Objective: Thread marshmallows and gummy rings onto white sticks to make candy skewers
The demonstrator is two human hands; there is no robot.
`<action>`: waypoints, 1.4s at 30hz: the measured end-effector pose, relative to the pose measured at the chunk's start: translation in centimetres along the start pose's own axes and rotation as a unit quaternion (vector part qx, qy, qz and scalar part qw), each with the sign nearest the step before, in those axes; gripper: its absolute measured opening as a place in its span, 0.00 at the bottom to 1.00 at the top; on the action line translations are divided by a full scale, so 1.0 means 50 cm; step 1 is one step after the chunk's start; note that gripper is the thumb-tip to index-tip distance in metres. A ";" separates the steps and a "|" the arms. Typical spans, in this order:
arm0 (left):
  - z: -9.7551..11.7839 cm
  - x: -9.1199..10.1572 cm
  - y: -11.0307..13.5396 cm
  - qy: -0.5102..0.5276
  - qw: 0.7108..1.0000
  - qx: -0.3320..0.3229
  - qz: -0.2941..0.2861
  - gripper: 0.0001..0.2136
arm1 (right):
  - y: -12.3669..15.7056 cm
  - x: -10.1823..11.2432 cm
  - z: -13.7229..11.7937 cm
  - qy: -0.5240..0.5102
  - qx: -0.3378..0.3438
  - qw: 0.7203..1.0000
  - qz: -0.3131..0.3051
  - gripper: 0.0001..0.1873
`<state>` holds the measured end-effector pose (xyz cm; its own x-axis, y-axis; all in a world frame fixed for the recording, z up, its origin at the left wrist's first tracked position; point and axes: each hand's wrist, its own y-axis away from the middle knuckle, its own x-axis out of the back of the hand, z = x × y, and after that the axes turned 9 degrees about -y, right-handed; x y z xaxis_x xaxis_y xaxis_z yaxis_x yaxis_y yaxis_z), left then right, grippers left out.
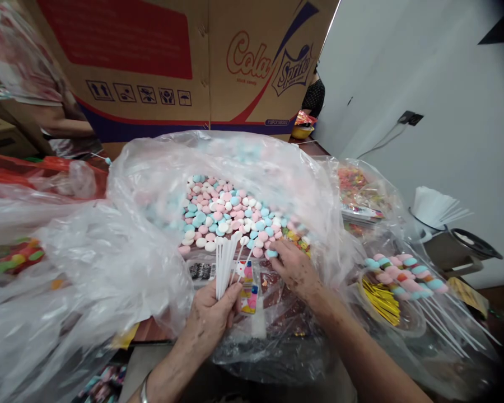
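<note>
My left hand [213, 313] is closed around a bundle of white lollipop sticks [224, 263] that point upward. Two sticks lean apart from the bundle on its right side. At the near edge of a heap of pink, white and pale blue candies [227, 210], my right hand [294, 268] has its fingertips on a light blue candy [271, 253]. The heap lies inside a large clear plastic bag [315, 184] with its mouth toward me. Yellow wrapped pieces [296, 239] lie just beyond my right fingers. Small colourful printed packets [248, 299] lie under the plastic beside my left hand.
Behind the bag stands a large cardboard box [143, 61]. On the right are finished candy skewers [407, 274], a tub of gold twist ties [380, 302] and a jug [457, 252] near more white sticks. Crumpled plastic [105, 263] covers the left. Another person's arm [73, 127] shows behind.
</note>
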<state>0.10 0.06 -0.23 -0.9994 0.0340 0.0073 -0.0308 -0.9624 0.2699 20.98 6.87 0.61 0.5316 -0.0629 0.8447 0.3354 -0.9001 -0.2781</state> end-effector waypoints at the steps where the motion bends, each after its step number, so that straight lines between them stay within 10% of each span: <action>1: -0.001 0.000 -0.001 -0.002 1.000 -0.001 0.000 0.18 | 0.000 -0.001 0.001 0.002 0.005 1.000 0.001 0.11; 20: 0.002 0.002 0.002 -0.025 1.000 0.000 -0.011 0.20 | -0.005 -0.012 0.009 0.001 0.003 0.998 0.062 0.09; 29: -0.007 0.003 -0.001 -0.037 0.999 -0.012 -0.021 0.18 | 0.037 -0.024 -0.015 0.098 0.115 0.988 0.025 0.18; 34: -0.020 0.007 -0.004 -0.095 0.994 -0.035 -0.037 0.16 | 0.015 -0.018 -0.018 -0.050 -0.002 0.997 0.054 0.14; 36: -0.022 0.008 -0.002 -0.115 0.991 -0.042 -0.051 0.16 | 0.001 -0.008 -0.026 -0.228 -0.117 0.961 0.104 0.09; 42: -0.013 0.006 0.001 -0.159 0.983 -0.067 -0.070 0.15 | -0.027 0.036 -0.075 -0.645 -0.259 0.708 0.126 0.15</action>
<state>-0.23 -0.17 -0.84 -0.9305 0.2295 0.2855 -0.1899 -0.9687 0.1600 18.55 6.37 4.21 0.9038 -0.1042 -0.4152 -0.0492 -0.9888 0.1409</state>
